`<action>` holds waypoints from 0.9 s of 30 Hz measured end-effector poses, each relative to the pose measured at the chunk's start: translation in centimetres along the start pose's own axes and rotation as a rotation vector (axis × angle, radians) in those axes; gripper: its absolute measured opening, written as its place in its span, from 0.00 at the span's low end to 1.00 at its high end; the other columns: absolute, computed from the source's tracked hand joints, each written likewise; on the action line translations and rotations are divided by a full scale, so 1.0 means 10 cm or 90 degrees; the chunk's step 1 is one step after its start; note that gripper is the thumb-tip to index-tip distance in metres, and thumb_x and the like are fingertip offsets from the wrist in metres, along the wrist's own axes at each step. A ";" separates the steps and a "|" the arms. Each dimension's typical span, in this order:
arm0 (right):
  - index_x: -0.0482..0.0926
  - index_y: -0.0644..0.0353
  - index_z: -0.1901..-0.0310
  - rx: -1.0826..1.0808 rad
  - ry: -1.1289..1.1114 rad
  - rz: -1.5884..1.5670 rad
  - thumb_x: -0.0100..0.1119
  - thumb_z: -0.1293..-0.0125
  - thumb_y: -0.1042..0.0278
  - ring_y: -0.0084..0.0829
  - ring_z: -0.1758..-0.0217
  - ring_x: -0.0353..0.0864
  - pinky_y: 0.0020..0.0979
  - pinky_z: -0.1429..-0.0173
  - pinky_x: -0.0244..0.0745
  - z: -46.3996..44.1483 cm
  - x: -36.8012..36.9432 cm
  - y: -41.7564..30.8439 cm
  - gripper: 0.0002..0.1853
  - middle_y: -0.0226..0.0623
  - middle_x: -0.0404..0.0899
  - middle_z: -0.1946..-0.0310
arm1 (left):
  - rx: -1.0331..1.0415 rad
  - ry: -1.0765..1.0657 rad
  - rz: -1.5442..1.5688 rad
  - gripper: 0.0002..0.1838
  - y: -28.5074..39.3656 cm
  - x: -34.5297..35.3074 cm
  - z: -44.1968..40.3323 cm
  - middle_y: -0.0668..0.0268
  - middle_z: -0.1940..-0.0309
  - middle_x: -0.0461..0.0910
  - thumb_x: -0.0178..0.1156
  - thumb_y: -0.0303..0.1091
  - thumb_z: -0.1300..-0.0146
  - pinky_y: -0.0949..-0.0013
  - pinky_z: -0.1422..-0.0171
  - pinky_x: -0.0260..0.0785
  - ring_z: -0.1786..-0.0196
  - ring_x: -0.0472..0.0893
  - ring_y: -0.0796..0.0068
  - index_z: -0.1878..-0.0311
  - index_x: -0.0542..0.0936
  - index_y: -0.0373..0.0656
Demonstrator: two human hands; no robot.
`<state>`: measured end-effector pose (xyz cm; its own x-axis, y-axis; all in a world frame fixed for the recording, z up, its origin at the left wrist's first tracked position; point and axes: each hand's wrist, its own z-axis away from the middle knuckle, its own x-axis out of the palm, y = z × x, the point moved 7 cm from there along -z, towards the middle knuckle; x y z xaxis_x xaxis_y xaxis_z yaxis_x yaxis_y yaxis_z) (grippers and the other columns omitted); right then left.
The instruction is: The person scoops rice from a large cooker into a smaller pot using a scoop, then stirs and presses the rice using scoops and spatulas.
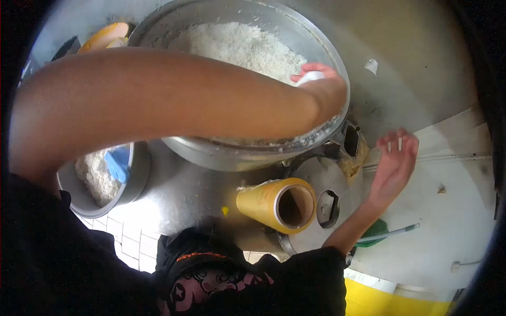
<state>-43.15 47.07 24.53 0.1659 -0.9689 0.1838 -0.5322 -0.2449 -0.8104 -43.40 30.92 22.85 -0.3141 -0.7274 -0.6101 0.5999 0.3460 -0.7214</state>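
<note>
A large metal pot (pixel 221 150) holds white, grainy food (pixel 242 45) that looks like rice. My left arm reaches across the pot from the left, hiding much of its middle. At the pot's right inner side, my left hand (pixel 329 87) is closed around a smooth white object (pixel 311 78); its kind cannot be made out. My right hand (pixel 392 163) is raised at the right, apart from the pot and near the wall. Its fingers are slightly bent with gaps between them, and nothing shows in it.
A yellow roll with a hollow core (pixel 247 203) lies near me on the metal counter (pixel 184 195). At lower left, a smaller metal pot (pixel 139 171) contains white grains and a blue item (pixel 117 164). A round metal lid (pixel 316 176) and a green-headed tool (pixel 374 231) are at the right.
</note>
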 end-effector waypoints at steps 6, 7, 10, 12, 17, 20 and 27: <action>0.66 0.59 0.61 0.062 0.022 0.127 0.44 0.33 0.65 0.30 0.63 0.66 0.33 0.59 0.64 0.24 -0.34 0.16 0.06 0.35 0.64 0.61 | 0.059 0.211 -0.067 0.05 0.15 0.87 -0.24 0.69 0.84 0.78 0.58 0.35 0.50 0.62 0.74 0.69 0.75 0.80 0.70 0.75 0.79 0.45; 0.66 0.59 0.61 0.060 0.026 0.120 0.44 0.33 0.65 0.30 0.63 0.66 0.33 0.59 0.64 0.28 -0.39 0.19 0.06 0.35 0.64 0.61 | 0.070 0.188 0.019 0.06 0.02 1.05 -0.30 0.67 0.81 0.79 0.56 0.35 0.47 0.64 0.73 0.70 0.74 0.80 0.71 0.76 0.79 0.47; 0.66 0.59 0.61 0.090 0.006 0.247 0.45 0.33 0.67 0.27 0.66 0.66 0.30 0.62 0.65 0.36 -0.51 0.31 0.06 0.35 0.63 0.61 | 0.047 0.126 0.163 0.09 -0.22 1.40 -0.25 0.65 0.78 0.80 0.55 0.35 0.44 0.66 0.72 0.71 0.73 0.81 0.71 0.78 0.79 0.48; 0.67 0.60 0.61 0.184 0.082 0.346 0.51 0.37 0.66 0.25 0.69 0.68 0.26 0.64 0.67 0.43 -0.67 0.40 0.08 0.34 0.64 0.66 | -0.003 0.108 0.183 0.08 -0.43 1.60 -0.14 0.66 0.79 0.80 0.57 0.36 0.45 0.67 0.72 0.74 0.73 0.82 0.72 0.78 0.78 0.47; 0.68 0.60 0.62 0.204 0.043 0.358 0.49 0.35 0.67 0.23 0.70 0.67 0.24 0.66 0.66 0.49 -0.85 0.53 0.06 0.33 0.63 0.66 | -0.079 0.063 -0.104 0.03 -1.13 1.98 0.34 0.72 0.79 0.81 0.60 0.38 0.47 0.72 0.69 0.74 0.71 0.82 0.76 0.74 0.80 0.55; 0.68 0.60 0.63 0.225 0.047 0.372 0.46 0.33 0.67 0.21 0.71 0.64 0.23 0.66 0.64 0.44 -0.79 0.59 0.06 0.33 0.62 0.67 | -0.188 0.081 -0.103 0.03 -1.09 1.74 0.56 0.72 0.79 0.81 0.60 0.37 0.49 0.72 0.70 0.73 0.71 0.82 0.75 0.75 0.80 0.55; 0.69 0.62 0.65 0.093 -0.118 0.536 0.49 0.35 0.62 0.23 0.71 0.67 0.25 0.65 0.65 -0.12 -0.21 0.19 0.11 0.33 0.66 0.71 | 0.024 0.229 0.014 0.04 -0.55 0.92 0.58 0.70 0.82 0.77 0.57 0.33 0.52 0.69 0.69 0.69 0.76 0.78 0.70 0.80 0.77 0.50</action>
<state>-45.53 48.61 23.32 -0.0952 -0.8012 -0.5907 -0.4298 0.5683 -0.7016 -45.32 18.88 23.16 -0.5355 -0.4618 -0.7071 0.6346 0.3324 -0.6977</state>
